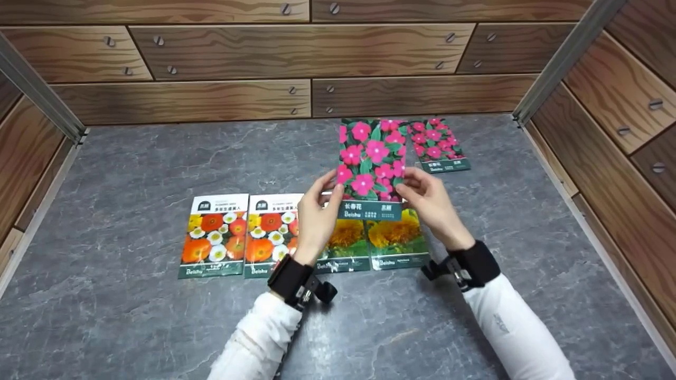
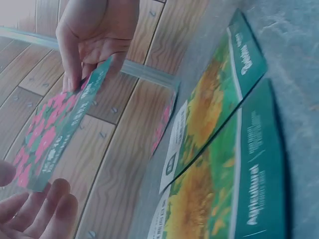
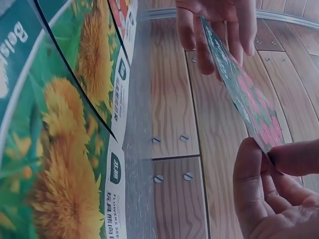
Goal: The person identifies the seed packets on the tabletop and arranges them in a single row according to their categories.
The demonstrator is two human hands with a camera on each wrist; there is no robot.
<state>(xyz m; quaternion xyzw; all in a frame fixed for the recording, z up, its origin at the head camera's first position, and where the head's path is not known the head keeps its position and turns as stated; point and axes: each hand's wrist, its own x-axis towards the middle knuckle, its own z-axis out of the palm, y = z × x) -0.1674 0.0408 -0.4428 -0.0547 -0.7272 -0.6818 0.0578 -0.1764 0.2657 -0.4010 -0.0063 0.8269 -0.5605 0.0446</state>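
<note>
A seed packet with pink flowers and a dark green lower band (image 1: 372, 153) is held up above the table, its picture facing the head camera. My left hand (image 1: 317, 224) holds its left edge, thumb in front. At the right edge, near the lower corner, my right hand (image 1: 438, 206) pinches it between thumb and fingers, as the right wrist view also shows. Below lie two yellow-flower packets (image 1: 398, 240), partly covered by the held packet and left hand. Another pink-flower packet (image 1: 437, 142) lies farther back, right of the held one.
Left of the yellow-flower packets lie two orange-and-white flower packets (image 1: 214, 237), in the same row. All rest on a grey marbled tabletop (image 1: 132, 316). Wood-patterned walls (image 1: 301, 50) enclose the back and sides, with metal strips (image 1: 554, 58) at the corners.
</note>
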